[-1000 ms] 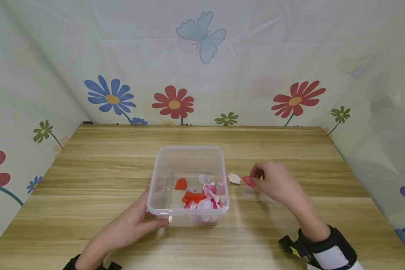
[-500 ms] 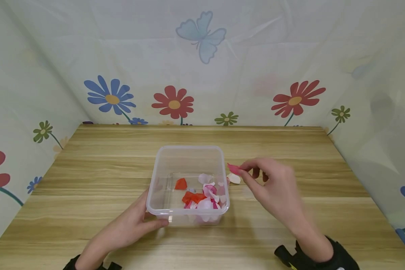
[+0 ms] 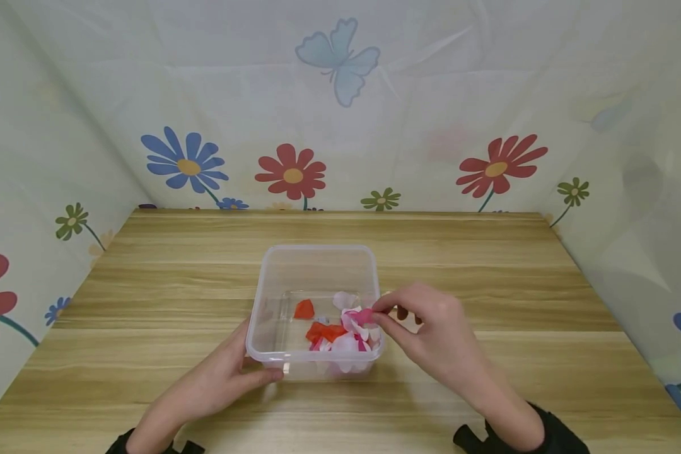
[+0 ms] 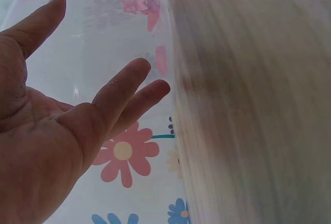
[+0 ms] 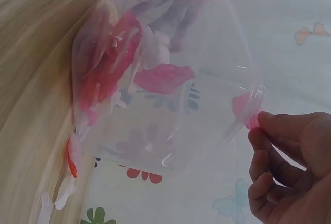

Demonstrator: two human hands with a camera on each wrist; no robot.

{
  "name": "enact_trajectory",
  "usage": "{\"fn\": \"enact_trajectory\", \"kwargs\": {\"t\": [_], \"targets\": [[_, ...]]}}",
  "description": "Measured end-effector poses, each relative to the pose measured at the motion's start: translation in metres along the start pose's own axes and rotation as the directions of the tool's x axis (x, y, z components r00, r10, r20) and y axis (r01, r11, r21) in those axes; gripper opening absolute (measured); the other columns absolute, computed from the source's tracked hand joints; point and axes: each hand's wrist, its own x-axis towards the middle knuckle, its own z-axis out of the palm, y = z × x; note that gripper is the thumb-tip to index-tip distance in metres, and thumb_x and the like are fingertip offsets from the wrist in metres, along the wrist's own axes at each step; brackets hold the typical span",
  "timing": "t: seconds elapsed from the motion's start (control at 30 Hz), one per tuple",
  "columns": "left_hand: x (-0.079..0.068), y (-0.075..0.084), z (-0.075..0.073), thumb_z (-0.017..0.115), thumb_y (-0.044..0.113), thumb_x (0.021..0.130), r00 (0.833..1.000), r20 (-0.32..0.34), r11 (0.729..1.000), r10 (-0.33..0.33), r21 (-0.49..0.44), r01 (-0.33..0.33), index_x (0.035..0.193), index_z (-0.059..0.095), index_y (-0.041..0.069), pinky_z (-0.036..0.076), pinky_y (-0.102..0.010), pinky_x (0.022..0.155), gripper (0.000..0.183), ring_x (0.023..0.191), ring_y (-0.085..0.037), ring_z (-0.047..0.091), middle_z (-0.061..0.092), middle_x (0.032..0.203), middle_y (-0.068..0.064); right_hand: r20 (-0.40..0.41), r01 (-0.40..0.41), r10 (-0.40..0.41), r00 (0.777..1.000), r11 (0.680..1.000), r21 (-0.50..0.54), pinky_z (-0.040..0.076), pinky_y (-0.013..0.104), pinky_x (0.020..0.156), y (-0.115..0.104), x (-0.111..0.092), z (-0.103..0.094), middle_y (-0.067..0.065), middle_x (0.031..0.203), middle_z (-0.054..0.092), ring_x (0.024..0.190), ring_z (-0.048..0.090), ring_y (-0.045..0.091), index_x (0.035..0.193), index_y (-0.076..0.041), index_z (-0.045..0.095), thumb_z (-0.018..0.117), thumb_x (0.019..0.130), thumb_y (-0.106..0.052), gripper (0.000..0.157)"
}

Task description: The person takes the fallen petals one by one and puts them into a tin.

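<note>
A clear plastic box (image 3: 312, 252) stands mid-table. Inside are artificial-looking flower petals: an orange-red petal (image 3: 304, 309) lies apart, while pink, white and red petals (image 5: 116, 61) heap toward the right. My left hand (image 3: 221, 381) rests against the box's near left corner, thumb along the front. In the left wrist view its fingers (image 4: 121, 87) are nearly straight against the plastic wall. Between thumb and forefinger my right hand (image 3: 431, 328) pinches a bright pink petal (image 5: 252, 120) at the box's right rim. In the head view that petal (image 3: 364, 316) overlaps the petals inside.
Beside the box, loose red (image 5: 72, 157) and white petals (image 5: 64, 192) lie on the wooden table (image 3: 176, 265); in the head view my right hand mostly hides them. A flower-patterned curtain (image 3: 420, 94) encloses the table's back and sides.
My right hand lifted the pink petal from the table right of the box and carried it left to the rim. The left hand and box have stayed put.
</note>
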Motion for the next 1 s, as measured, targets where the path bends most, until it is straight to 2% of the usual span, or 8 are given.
{"fn": "enact_trajectory", "kwargs": {"t": [0.13, 0.3, 0.4, 0.5, 0.63, 0.77, 0.93, 1.0], "targets": [[0.000, -0.001, 0.000, 0.081, 0.019, 0.092, 1.000, -0.001, 1.000, -0.001, 0.004, 0.001, 0.164, 0.012, 0.033, 0.045, -0.047, 0.104, 0.101, 0.126, -0.030, 0.056, 0.041, 0.156, -0.011, 0.014, -0.004, 0.004, 1.000, 1.000, -0.024, 0.047, 0.023, 0.057, 0.002, -0.001, 0.001, -0.014, 0.085, 0.070, 0.072, 0.056, 0.005, 0.091, -0.015, 0.078, 0.091, 0.077, -0.009, 0.020], [0.000, -0.002, 0.000, 0.081, 0.020, 0.092, 1.000, -0.008, 1.000, -0.004, 0.015, 0.004, 0.164, 0.010, 0.034, 0.044, -0.049, 0.105, 0.102, 0.128, -0.029, 0.055, 0.038, 0.158, -0.009, -0.010, -0.030, 0.029, 1.000, 0.993, -0.114, 0.048, 0.024, 0.057, 0.011, 0.002, -0.002, -0.007, 0.083, 0.071, 0.069, 0.057, 0.008, 0.092, -0.011, 0.077, 0.090, 0.077, -0.005, 0.020], [0.000, -0.002, 0.001, 0.081, 0.020, 0.092, 1.000, -0.015, 1.000, 0.000, 0.019, 0.000, 0.164, 0.010, 0.034, 0.043, -0.050, 0.106, 0.103, 0.128, -0.029, 0.054, 0.038, 0.159, -0.009, 0.013, -0.094, 0.098, 0.995, 0.980, -0.175, 0.049, 0.027, 0.058, 0.020, 0.003, -0.006, -0.003, 0.083, 0.071, 0.069, 0.058, 0.011, 0.093, -0.008, 0.077, 0.089, 0.079, -0.002, 0.020], [0.000, -0.002, 0.001, 0.081, 0.020, 0.092, 1.000, -0.018, 1.000, 0.005, 0.019, -0.004, 0.164, 0.011, 0.034, 0.043, -0.049, 0.106, 0.102, 0.129, -0.028, 0.054, 0.038, 0.159, -0.008, 0.072, -0.177, 0.197, 0.978, 0.958, -0.226, 0.049, 0.030, 0.059, 0.032, 0.003, -0.007, -0.003, 0.081, 0.070, 0.068, 0.058, 0.012, 0.091, -0.009, 0.076, 0.087, 0.081, -0.002, 0.017], [0.000, -0.002, 0.001, 0.081, 0.020, 0.091, 1.000, -0.020, 0.999, 0.013, 0.032, -0.012, 0.164, 0.012, 0.034, 0.043, -0.049, 0.107, 0.101, 0.129, -0.028, 0.054, 0.040, 0.158, -0.007, 0.179, -0.278, 0.334, 0.926, 0.919, -0.280, 0.046, 0.030, 0.057, 0.047, 0.004, -0.007, -0.005, 0.076, 0.066, 0.064, 0.054, 0.011, 0.088, -0.011, 0.075, 0.084, 0.084, -0.005, 0.012], [-0.001, -0.002, 0.001, 0.081, 0.021, 0.091, 1.000, -0.022, 0.999, 0.021, 0.047, -0.020, 0.164, 0.013, 0.034, 0.043, -0.050, 0.107, 0.101, 0.130, -0.028, 0.054, 0.040, 0.158, -0.006, 0.277, -0.335, 0.425, 0.862, 0.887, -0.318, 0.047, 0.032, 0.058, 0.060, 0.003, -0.005, -0.004, 0.076, 0.065, 0.064, 0.055, 0.012, 0.087, -0.011, 0.075, 0.082, 0.085, -0.005, 0.009], [0.000, -0.003, 0.001, 0.081, 0.020, 0.091, 0.999, -0.025, 0.998, 0.030, 0.054, -0.029, 0.164, 0.013, 0.033, 0.042, -0.050, 0.107, 0.101, 0.131, -0.028, 0.053, 0.038, 0.159, -0.007, 0.405, -0.347, 0.490, 0.772, 0.859, -0.377, 0.051, 0.038, 0.066, 0.073, -0.001, 0.000, -0.002, 0.081, 0.066, 0.072, 0.059, 0.015, 0.091, -0.010, 0.075, 0.078, 0.088, -0.008, 0.005], [0.000, -0.003, 0.001, 0.081, 0.020, 0.091, 0.999, -0.026, 0.998, 0.034, 0.053, -0.033, 0.164, 0.013, 0.033, 0.041, -0.051, 0.107, 0.101, 0.131, -0.028, 0.052, 0.038, 0.159, -0.007, 0.437, -0.332, 0.494, 0.752, 0.856, -0.397, 0.053, 0.040, 0.068, 0.078, -0.004, 0.003, -0.001, 0.083, 0.067, 0.075, 0.061, 0.017, 0.092, -0.009, 0.075, 0.076, 0.088, -0.008, 0.004]]}}
